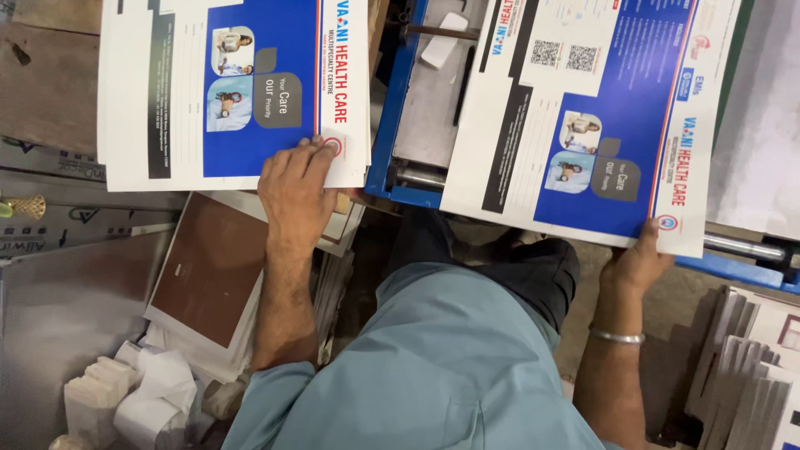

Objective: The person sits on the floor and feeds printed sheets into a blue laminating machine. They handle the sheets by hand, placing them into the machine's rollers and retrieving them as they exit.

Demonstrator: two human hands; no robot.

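Observation:
My left hand lies flat on the near right corner of a stack of large printed sheets, blue and white with small photos, at the upper left. Its fingers are spread on the paper. My right hand grips the near edge of a second printed sheet of the same design, which rests tilted over a blue metal machine frame. A metal bangle sits on my right wrist. My light blue shirt fills the bottom centre.
A brown-covered stack of paper lies under my left forearm, with white crumpled paper below it. Grey boards are at the left. Piles of cut cards stand at the lower right. A steel roller runs along the machine's right side.

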